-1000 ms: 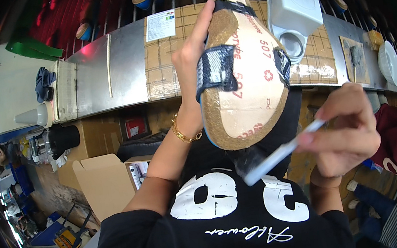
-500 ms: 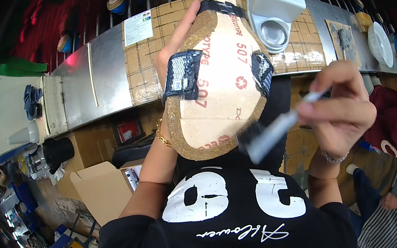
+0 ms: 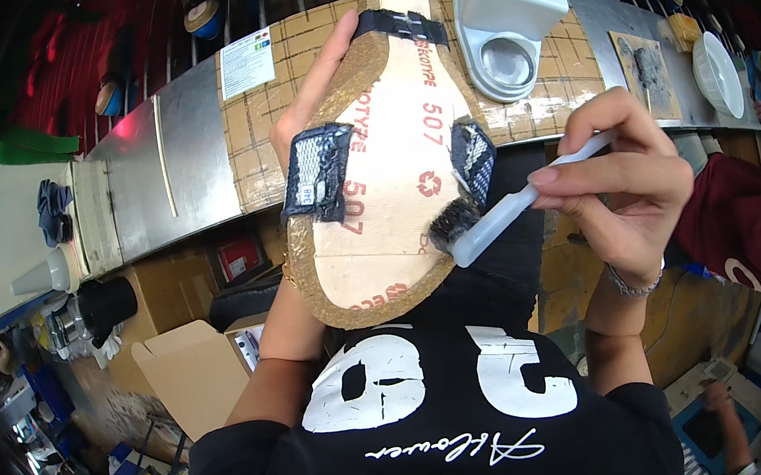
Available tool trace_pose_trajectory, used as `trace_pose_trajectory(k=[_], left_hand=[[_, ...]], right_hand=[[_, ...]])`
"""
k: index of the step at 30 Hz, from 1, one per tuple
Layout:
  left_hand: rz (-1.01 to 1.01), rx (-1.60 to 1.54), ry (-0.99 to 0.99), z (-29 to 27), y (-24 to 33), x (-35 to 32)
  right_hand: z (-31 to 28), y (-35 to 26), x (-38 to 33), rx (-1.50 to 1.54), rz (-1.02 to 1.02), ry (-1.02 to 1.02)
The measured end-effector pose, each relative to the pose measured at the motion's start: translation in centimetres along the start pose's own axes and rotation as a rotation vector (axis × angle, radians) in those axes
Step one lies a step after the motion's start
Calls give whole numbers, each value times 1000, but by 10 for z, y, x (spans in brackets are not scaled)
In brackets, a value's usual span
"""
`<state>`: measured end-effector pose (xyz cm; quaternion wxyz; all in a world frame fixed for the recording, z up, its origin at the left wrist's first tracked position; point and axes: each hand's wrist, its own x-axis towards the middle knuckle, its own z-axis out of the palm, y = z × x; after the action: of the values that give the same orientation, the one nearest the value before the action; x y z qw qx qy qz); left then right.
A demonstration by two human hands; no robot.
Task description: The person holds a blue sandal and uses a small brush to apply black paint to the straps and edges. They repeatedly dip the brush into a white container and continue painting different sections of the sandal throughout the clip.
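Note:
Sole side up, a sandal underside (image 3: pixel 389 227) with a pale insole board and brown cork rim fills the middle. Dark woven strap ends (image 3: pixel 319 173) fold over it at both sides, and a dark band (image 3: pixel 396 28) crosses its narrow heel end. My left hand (image 3: pixel 308 88) grips it from behind on the left, mostly hidden by it. In my right hand (image 3: pixel 628 181), a brush (image 3: pixel 499 222) with a whitish plastic handle is pinched between thumb and fingers. Its black bristles touch the board's right edge, just below the right strap end.
A white pot with a round cup (image 3: pixel 511 62) stands on cardboard (image 3: pixel 253 148) covering the metal bench. A white bowl (image 3: pixel 718 76) sits farther right. An open carton (image 3: pixel 188 378) is by my left arm. Another person's maroon sleeve (image 3: pixel 743 218) shows at right.
The brush has moved left and its bristles now meet the sole; before, it was blurred near the lower right edge. The sandal has shifted slightly left and down in view.

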<state>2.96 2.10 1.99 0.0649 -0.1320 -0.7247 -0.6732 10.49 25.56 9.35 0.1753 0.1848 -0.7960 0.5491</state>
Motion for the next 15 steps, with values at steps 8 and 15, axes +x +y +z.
trace_pose_trajectory(k=[8,15], left_hand=[[40,213,-20,-12,-3,-14],[-221,-1063,-102,-24,-17,-4]], right_hand=[[-25,48,-14,592,13,34],[-42,101,-3,-549,215,184]])
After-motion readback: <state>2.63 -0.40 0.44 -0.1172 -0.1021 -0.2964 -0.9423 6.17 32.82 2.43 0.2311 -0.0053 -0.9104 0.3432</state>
